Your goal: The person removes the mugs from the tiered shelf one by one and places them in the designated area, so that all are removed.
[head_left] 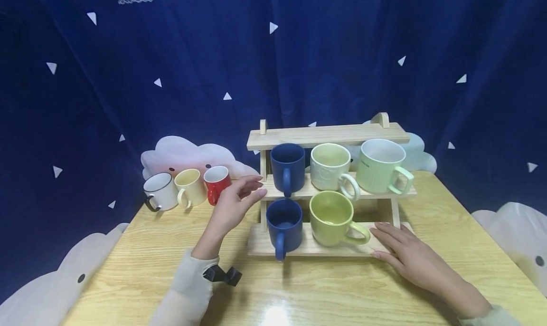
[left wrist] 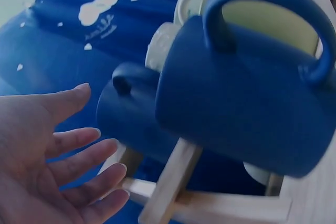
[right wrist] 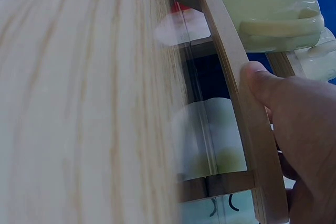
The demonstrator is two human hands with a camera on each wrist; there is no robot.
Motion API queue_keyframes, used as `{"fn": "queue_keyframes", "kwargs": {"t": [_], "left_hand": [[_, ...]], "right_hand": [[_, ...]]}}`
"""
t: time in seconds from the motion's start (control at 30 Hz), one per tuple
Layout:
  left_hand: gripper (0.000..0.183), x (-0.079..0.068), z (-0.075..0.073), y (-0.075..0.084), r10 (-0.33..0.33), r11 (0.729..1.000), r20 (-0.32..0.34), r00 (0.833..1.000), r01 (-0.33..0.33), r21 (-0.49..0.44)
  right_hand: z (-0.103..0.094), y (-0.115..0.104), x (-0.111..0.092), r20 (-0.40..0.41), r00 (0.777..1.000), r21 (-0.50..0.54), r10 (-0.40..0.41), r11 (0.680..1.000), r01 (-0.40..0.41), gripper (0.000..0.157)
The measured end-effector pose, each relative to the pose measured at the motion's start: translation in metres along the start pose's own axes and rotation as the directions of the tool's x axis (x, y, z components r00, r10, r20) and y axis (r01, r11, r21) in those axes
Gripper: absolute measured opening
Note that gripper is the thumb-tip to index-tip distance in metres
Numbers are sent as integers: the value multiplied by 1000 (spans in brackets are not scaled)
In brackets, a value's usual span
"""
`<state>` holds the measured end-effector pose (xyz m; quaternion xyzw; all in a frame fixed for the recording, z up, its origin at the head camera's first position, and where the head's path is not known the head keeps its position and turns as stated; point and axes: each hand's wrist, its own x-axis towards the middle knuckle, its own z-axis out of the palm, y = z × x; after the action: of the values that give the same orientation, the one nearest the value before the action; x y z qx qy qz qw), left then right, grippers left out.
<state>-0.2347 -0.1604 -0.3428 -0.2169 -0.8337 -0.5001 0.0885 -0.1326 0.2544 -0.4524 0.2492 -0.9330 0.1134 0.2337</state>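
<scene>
A wooden tiered rack (head_left: 337, 135) holds mugs. My left hand (head_left: 235, 202) hovers at the left end of its middle shelf, holding nothing; the left wrist view shows the fingers (left wrist: 89, 156) spread beside the blue mugs. On that shelf stand a dark blue mug (head_left: 279, 162), a cream mug (head_left: 326, 174) and a pale green mug (head_left: 376, 174). Below are another dark blue mug (head_left: 292, 235) and a yellow-green mug (head_left: 326, 228). My right hand (head_left: 412, 257) rests on the bottom shelf's right end, fingers extended on top, thumb (right wrist: 257, 72) against its front edge.
Left of the rack, a white mug with black handle (head_left: 164, 193), a pale yellow mug (head_left: 194, 188) and a red mug (head_left: 220, 186) stand on the wooden table (head_left: 149, 259). A dark blue patterned curtain (head_left: 192, 55) hangs behind.
</scene>
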Motion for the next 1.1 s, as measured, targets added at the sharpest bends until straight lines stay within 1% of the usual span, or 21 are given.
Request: {"fn": "queue_keyframes", "kwargs": {"t": [0.13, 0.27, 0.47, 0.6, 0.73, 0.93, 1.1], "left_hand": [[45, 3, 8, 10, 5, 1000, 27, 1000, -6, 7], [42, 7, 17, 17, 32, 999, 32, 999, -33, 13], [35, 13, 30, 23, 58, 998, -1, 998, -58, 40], [35, 17, 38, 26, 80, 995, -23, 997, -79, 54], [36, 19, 46, 26, 87, 994, -41, 995, -84, 71], [32, 19, 51, 28, 69, 988, -54, 996, -61, 140], [28, 20, 51, 29, 74, 988, -56, 996, -65, 138]], "right_hand": [[0, -1, 0, 3, 1000, -4, 10, 1000, -10, 53], [-1, -1, 0, 5, 1000, -5, 13, 1000, -13, 53], [-2, -2, 0, 11, 1000, -1, 13, 1000, -13, 53], [0, -1, -1, 6, 1000, -1, 12, 1000, -12, 53], [1, -1, -2, 11, 1000, 0, 13, 1000, -13, 53], [0, -2, -1, 29, 999, -4, 23, 1000, -23, 53], [0, -1, 0, 14, 1000, -5, 6, 1000, -6, 54]]}}
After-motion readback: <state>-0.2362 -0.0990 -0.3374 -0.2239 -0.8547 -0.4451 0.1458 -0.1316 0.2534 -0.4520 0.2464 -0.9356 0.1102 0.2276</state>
